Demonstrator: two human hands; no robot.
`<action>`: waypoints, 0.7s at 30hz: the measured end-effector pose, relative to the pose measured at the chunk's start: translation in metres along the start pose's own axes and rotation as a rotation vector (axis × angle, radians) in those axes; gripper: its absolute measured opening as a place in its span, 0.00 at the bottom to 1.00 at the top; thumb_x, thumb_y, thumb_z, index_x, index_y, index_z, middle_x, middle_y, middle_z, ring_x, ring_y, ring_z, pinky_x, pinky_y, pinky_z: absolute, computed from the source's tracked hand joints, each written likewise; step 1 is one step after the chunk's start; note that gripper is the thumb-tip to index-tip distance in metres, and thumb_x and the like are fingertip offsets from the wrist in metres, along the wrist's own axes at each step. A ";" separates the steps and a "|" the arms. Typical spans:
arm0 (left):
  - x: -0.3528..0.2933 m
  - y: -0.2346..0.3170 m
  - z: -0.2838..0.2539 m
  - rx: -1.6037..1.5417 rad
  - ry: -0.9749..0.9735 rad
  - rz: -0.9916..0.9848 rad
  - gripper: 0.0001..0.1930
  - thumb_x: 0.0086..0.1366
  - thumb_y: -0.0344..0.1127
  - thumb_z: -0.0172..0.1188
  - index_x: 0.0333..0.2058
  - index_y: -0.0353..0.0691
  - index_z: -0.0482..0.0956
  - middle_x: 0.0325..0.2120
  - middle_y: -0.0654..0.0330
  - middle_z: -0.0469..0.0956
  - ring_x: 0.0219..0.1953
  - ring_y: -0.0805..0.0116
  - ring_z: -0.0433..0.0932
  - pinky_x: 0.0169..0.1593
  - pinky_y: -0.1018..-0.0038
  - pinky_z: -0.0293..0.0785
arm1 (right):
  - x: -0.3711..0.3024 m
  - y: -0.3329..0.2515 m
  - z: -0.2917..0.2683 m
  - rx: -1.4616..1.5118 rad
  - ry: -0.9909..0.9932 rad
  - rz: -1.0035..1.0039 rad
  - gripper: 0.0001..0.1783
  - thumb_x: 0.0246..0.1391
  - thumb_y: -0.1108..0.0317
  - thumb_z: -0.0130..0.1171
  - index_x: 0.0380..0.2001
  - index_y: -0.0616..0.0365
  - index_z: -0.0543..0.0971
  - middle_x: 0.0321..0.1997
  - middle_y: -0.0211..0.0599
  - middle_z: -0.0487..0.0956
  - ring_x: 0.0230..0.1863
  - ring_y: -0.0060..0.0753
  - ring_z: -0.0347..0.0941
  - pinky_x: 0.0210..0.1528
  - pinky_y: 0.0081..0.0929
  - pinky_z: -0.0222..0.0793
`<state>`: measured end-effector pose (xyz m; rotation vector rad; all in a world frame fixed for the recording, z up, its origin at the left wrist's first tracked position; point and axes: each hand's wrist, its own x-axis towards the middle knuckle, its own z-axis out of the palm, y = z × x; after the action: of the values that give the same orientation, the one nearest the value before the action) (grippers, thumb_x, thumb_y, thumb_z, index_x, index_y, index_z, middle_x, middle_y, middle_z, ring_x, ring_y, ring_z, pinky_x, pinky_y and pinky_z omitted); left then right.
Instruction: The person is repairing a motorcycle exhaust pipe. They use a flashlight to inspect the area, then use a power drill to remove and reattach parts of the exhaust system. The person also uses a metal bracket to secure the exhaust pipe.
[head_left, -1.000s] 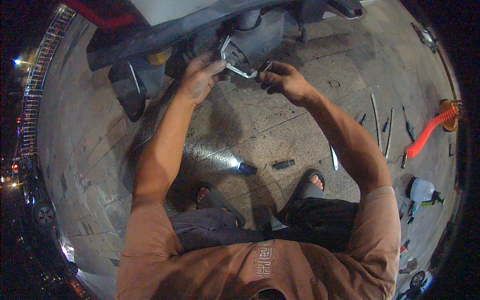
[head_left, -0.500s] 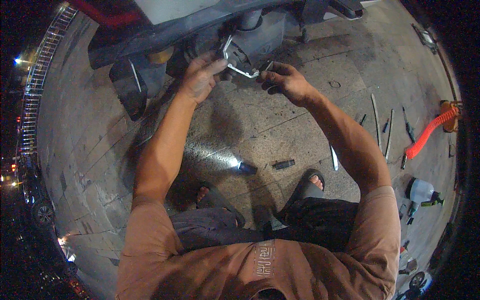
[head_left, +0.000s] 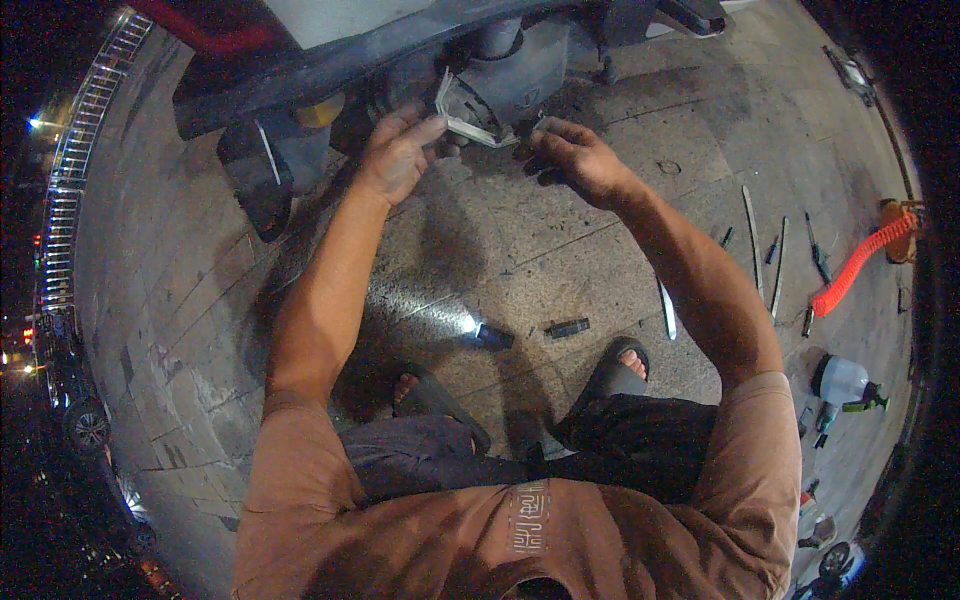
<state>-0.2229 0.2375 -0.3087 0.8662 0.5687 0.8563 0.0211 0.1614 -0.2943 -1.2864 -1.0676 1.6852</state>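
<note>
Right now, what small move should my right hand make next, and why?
Perhaps steady the right end of the bent, silvery metal bracket with your bare right hand: your left hand grips it near one bend, while the right is close to that end.

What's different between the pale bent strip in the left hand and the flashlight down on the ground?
The bent strip is pale and angular; the flashlight has a dark, straight body. The left hand holds the bent strip, while the flashlight lies on the paving. The flashlight shines at one end; the bent strip has no visible lamp.
</note>
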 end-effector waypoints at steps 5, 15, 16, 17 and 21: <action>0.004 -0.002 -0.005 0.004 -0.007 0.004 0.11 0.58 0.29 0.56 0.41 0.39 0.74 0.35 0.60 0.77 0.37 0.67 0.76 0.38 0.71 0.74 | 0.002 -0.001 -0.002 -0.006 0.009 -0.006 0.16 0.56 0.57 0.55 0.42 0.55 0.73 0.39 0.31 0.77 0.36 0.26 0.72 0.38 0.25 0.69; 0.003 0.002 -0.005 0.014 -0.063 0.020 0.14 0.59 0.26 0.55 0.45 0.41 0.73 0.36 0.60 0.77 0.37 0.69 0.77 0.37 0.72 0.73 | 0.007 0.002 0.000 0.002 0.047 -0.024 0.18 0.54 0.58 0.57 0.46 0.54 0.74 0.34 0.27 0.77 0.32 0.24 0.71 0.35 0.25 0.68; 0.003 0.003 -0.005 0.017 -0.067 0.025 0.14 0.59 0.26 0.54 0.45 0.41 0.72 0.36 0.60 0.77 0.37 0.69 0.77 0.37 0.72 0.73 | 0.007 0.002 0.001 0.019 0.039 -0.042 0.18 0.54 0.58 0.57 0.46 0.54 0.74 0.34 0.27 0.77 0.31 0.23 0.71 0.34 0.24 0.68; 0.003 0.003 -0.005 0.022 -0.072 0.027 0.14 0.59 0.25 0.54 0.45 0.41 0.72 0.36 0.60 0.77 0.37 0.69 0.77 0.37 0.72 0.73 | 0.006 0.001 0.001 0.033 0.040 -0.053 0.18 0.54 0.58 0.58 0.45 0.54 0.74 0.34 0.27 0.77 0.31 0.23 0.71 0.34 0.24 0.68; 0.003 0.004 -0.006 0.015 -0.093 0.036 0.14 0.58 0.25 0.55 0.44 0.41 0.73 0.36 0.60 0.77 0.37 0.69 0.77 0.37 0.73 0.74 | 0.006 0.000 0.002 0.006 0.039 -0.055 0.18 0.53 0.58 0.59 0.44 0.56 0.75 0.34 0.27 0.77 0.30 0.21 0.70 0.33 0.22 0.68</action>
<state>-0.2270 0.2441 -0.3086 0.9272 0.4796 0.8412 0.0175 0.1666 -0.2960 -1.2700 -1.0650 1.6151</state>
